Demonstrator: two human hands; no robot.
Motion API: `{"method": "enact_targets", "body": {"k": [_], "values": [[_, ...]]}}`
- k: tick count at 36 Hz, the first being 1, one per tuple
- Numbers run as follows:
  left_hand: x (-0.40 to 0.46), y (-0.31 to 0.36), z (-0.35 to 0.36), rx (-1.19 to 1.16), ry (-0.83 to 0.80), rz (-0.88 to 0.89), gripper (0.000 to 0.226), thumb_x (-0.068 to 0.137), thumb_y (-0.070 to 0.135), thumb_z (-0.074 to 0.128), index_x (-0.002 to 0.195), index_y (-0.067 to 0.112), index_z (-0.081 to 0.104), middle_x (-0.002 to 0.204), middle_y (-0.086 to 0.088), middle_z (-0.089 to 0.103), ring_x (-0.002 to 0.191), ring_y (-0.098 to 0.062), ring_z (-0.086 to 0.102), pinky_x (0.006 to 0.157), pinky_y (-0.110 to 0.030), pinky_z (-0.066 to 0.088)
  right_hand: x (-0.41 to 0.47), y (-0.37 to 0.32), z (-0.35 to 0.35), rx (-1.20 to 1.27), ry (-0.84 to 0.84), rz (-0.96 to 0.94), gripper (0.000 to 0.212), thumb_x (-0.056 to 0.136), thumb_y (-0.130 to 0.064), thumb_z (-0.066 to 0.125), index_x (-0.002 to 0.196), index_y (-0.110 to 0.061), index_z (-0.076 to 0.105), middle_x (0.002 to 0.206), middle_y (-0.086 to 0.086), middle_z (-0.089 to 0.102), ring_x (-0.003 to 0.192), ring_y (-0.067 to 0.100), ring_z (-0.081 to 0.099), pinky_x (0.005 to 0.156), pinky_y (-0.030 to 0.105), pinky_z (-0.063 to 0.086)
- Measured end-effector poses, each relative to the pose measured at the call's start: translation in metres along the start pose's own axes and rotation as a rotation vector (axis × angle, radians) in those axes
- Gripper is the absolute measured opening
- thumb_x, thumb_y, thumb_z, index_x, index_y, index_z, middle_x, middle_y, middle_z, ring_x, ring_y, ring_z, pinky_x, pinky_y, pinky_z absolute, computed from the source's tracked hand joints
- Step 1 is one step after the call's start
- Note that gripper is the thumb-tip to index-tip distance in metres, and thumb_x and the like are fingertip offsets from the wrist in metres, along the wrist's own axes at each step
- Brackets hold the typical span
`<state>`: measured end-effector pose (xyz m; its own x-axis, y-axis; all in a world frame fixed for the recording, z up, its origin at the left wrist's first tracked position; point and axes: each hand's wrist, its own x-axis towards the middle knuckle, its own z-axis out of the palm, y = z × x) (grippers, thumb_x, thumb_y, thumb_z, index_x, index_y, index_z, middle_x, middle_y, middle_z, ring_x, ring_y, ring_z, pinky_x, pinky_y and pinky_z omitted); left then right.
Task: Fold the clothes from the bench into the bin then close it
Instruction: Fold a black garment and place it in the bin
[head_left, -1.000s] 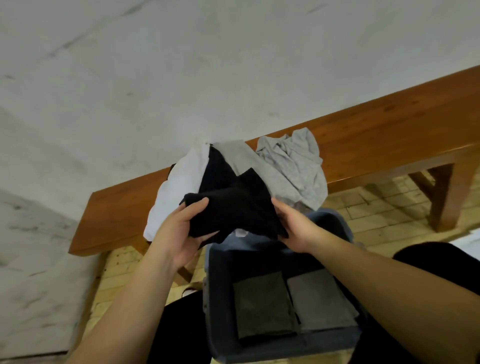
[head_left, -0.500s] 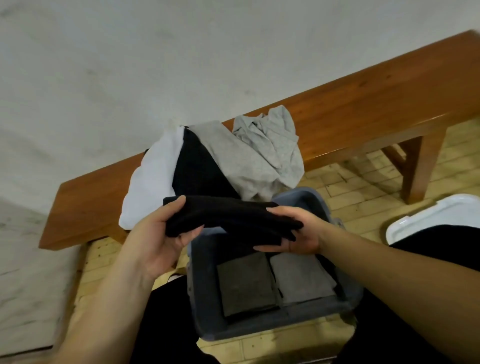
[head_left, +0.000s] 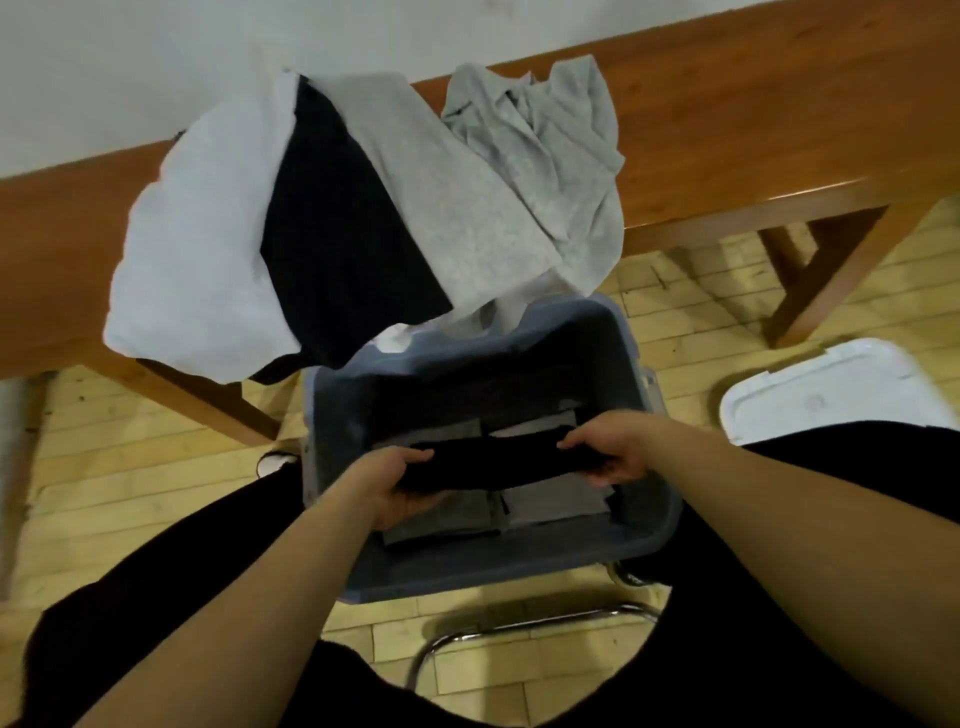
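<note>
**Head view: folded black garment lowered into the bin**

Head-camera frames show that the folded black cloth bundle (head_left: 498, 460), which was held up in front of the bench pile a second ago, has been brought down inside the grey plastic storage bin (head_left: 332, 415). It is now held just above the two folded pieces already lying on the bin floor, a dark grey folded cloth (head_left: 441, 519) on the left and a lighter grey folded cloth (head_left: 556, 501) on the right.

From left to right: on the long brown wooden bench (head_left: 753, 130) the unfolded pile remains, made up of a white garment (head_left: 197, 249), a black garment (head_left: 337, 234), a flat light grey garment (head_left: 452, 197) and a crumpled grey garment (head_left: 561, 156). Lower down, the left hand (head_left: 395, 486) is curled round the left end of the bundle, and the right hand (head_left: 608, 452) grips the right end, thumb on top. At far right, the white plastic bin lid (head_left: 831, 389) lies on the pale wooden floor, apart from the bin.

By this reading, a third piece is about to be laid down and released; several garments are still to be folded, and the lid has not yet been fitted.
</note>
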<state>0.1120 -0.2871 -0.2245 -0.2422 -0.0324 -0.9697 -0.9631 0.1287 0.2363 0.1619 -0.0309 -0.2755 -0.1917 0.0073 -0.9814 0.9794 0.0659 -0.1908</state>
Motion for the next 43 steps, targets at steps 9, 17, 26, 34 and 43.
{"method": "enact_targets", "body": {"k": [9, 17, 26, 34, 43], "values": [[0.106, -0.021, 0.028, 0.131, 0.044, 0.061, 0.037, 0.094, 0.023, 0.066, 0.122, 0.0, 0.061, 0.119, -0.017, 0.064, 0.106, -0.033, 0.063, 0.093, -0.044, 0.054, 0.048, 0.011, -0.01, -0.397, 0.238, -0.06, 0.016, 0.097, -0.018, 0.05, 0.09, -0.005, 0.055, 0.081, 0.01, 0.054, 0.065, 0.019, 0.05, 0.055, 0.027, 0.042], [0.153, -0.035, 0.044, 0.15, 0.043, 0.169, 0.045, 0.095, 0.024, 0.064, 0.135, 0.006, 0.055, 0.128, -0.013, 0.063, 0.113, -0.029, 0.061, 0.086, -0.033, 0.05, 0.08, 0.016, -0.02, -0.359, 0.384, -0.141, 0.055, 0.099, -0.022, 0.048, 0.149, -0.009, 0.028, 0.116, 0.017, 0.058, 0.101, 0.032, 0.059, 0.082, 0.038, 0.048], [0.204, -0.08, 0.054, 0.666, -0.015, 0.08, 0.035, 0.098, 0.014, 0.058, 0.129, -0.002, 0.055, 0.131, -0.018, 0.058, 0.115, -0.036, 0.057, 0.092, -0.033, 0.047, 0.124, 0.05, 0.004, -0.889, 0.319, 0.158, 0.015, 0.101, -0.006, 0.043, 0.111, -0.004, 0.054, 0.106, 0.019, 0.055, 0.078, 0.025, 0.048, 0.083, 0.029, 0.043], [0.21, -0.102, 0.053, 0.996, 0.036, 0.114, 0.028, 0.101, 0.025, 0.048, 0.112, 0.004, 0.063, 0.114, -0.021, 0.066, 0.104, -0.034, 0.063, 0.091, -0.038, 0.05, 0.144, 0.066, 0.013, -1.178, 0.281, 0.122, 0.033, 0.101, -0.01, 0.044, 0.133, -0.005, 0.05, 0.139, 0.021, 0.05, 0.121, 0.033, 0.048, 0.105, 0.036, 0.041], [0.191, -0.072, 0.052, 1.069, 0.037, 0.039, 0.039, 0.097, 0.024, 0.056, 0.127, 0.0, 0.054, 0.127, -0.017, 0.059, 0.111, -0.028, 0.059, 0.091, -0.029, 0.044, 0.145, 0.045, 0.006, -0.928, 0.176, 0.067, 0.019, 0.103, -0.01, 0.04, 0.107, -0.011, 0.059, 0.088, 0.01, 0.05, 0.074, 0.023, 0.045, 0.085, 0.039, 0.042]]}}
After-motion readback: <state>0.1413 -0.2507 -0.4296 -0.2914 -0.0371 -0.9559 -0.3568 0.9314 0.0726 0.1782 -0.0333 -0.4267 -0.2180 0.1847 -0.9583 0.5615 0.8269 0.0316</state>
